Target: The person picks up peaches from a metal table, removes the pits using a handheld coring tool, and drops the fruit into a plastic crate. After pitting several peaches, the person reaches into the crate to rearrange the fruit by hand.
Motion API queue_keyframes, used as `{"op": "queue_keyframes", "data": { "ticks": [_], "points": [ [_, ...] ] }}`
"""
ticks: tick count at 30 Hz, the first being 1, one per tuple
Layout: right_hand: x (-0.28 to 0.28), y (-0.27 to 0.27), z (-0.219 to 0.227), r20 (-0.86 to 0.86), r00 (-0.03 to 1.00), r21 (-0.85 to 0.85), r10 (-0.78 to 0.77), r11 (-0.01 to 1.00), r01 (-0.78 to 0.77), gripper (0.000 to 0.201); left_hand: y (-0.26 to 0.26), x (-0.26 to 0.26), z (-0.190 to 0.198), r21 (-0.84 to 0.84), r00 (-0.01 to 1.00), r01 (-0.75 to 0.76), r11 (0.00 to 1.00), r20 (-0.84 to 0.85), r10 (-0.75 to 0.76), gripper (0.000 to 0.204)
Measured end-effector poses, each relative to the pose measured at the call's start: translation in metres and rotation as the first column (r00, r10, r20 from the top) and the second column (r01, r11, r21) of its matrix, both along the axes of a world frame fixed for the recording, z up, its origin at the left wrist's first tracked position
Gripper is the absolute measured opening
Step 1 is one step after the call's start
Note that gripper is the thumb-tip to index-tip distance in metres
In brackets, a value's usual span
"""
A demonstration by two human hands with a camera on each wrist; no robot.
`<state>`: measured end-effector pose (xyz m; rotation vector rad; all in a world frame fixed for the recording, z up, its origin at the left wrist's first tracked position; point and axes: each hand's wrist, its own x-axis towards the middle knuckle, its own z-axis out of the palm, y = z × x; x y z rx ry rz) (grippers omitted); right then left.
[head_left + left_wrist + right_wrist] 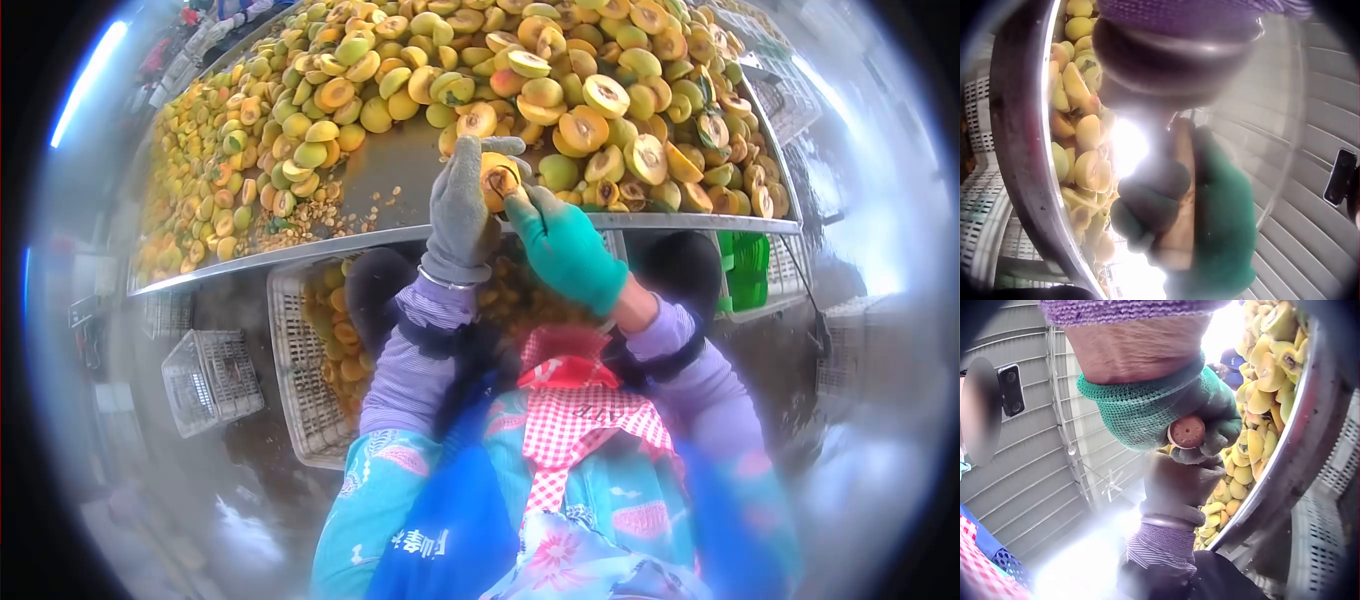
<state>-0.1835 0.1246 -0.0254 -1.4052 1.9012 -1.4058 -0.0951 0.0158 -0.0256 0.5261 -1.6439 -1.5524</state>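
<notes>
My left hand (460, 205), in a grey glove, holds a yellow peach half (496, 172) upright over the near edge of the metal table. Its fingers wrap the outer side, with the cut face turned toward my right hand (572, 250). That hand wears a green glove and grips a small pitting tool, whose round brown handle end (1187, 432) sticks out of the fist in the right wrist view. A dark curved loop shows at the middle of the cut face. Glare and the gloves hide most of the tool in the left wrist view.
Halved peaches (590, 100) heap across the metal table (385, 175), with loose pits (310, 215) near its raised front rim. Below stands a white crate (295, 370) holding peach halves. Another white crate (212, 380) stands left, and a green crate (748, 270) right.
</notes>
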Motion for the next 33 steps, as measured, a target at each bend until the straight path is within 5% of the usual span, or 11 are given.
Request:
{"op": "queue_keyframes", "data": {
  "ticks": [5, 11, 12, 13, 15, 16, 18, 20, 24, 27, 33],
  "points": [
    [0.004, 0.001, -0.003, 0.049, 0.998, -0.054, -0.036, 0.998, 0.038, 0.033, 0.006, -0.003, 0.001, -0.225, 0.998, -0.06, 0.973, -0.037, 0.053, 0.047],
    [0.013, -0.005, -0.035, 0.29, 0.957, -0.134, 0.021, 0.991, 0.019, 0.03, 0.012, -0.004, 0.015, 0.079, 0.999, 0.008, 0.997, 0.038, -0.011, 0.025],
    [0.012, -0.005, -0.046, -0.241, 0.968, -0.272, -0.065, 0.962, -0.003, 0.034, 0.009, -0.005, 0.02, 0.08, 0.996, 0.04, 0.996, 0.079, -0.046, 0.024],
    [0.005, -0.005, -0.055, -0.696, 0.681, -0.378, -0.228, 0.923, -0.077, 0.039, 0.007, -0.007, 0.013, -0.006, 0.997, -0.012, 1.0, 0.071, 0.013, 0.026],
    [0.003, 0.007, -0.063, -0.869, 0.43, 0.174, 0.246, 0.964, -0.201, 0.049, -0.002, -0.009, -0.005, 0.035, 0.999, 0.035, 0.999, 0.023, -0.035, 0.025],
    [0.008, 0.001, -0.068, -0.852, 0.519, -0.166, -0.066, 0.975, -0.149, 0.045, -0.001, -0.014, -0.001, 0.174, 0.999, 0.046, 0.984, -0.003, -0.046, 0.026],
    [0.021, -0.015, -0.072, -0.203, 0.977, -0.277, -0.065, 0.961, 0.007, 0.029, -0.001, -0.017, 0.008, 0.062, 0.998, 0.054, 0.997, 0.023, -0.056, 0.037],
    [0.021, -0.002, -0.02, 0.517, 0.856, -0.038, -0.019, 0.998, 0.045, 0.038, 0.002, -0.023, 0.013, -0.014, 0.998, 0.04, 0.999, 0.053, -0.039, 0.041],
    [0.017, 0.005, -0.013, 0.43, 0.902, -0.071, -0.037, 0.995, 0.074, 0.042, 0.007, -0.026, 0.02, 0.042, 0.993, 0.074, 0.996, 0.083, -0.078, 0.043],
    [0.021, 0.011, 0.001, 0.409, 0.905, -0.1, -0.116, 0.98, 0.171, 0.043, 0.028, -0.036, 0.03, 0.096, 0.995, -0.08, 0.992, -0.054, 0.086, 0.044],
    [0.015, 0.018, -0.011, 0.3, 0.952, -0.083, -0.051, 0.993, 0.08, 0.031, 0.02, -0.024, 0.018, 0.084, 0.995, 0.092, 0.992, 0.021, -0.094, 0.031]
  ]
}}
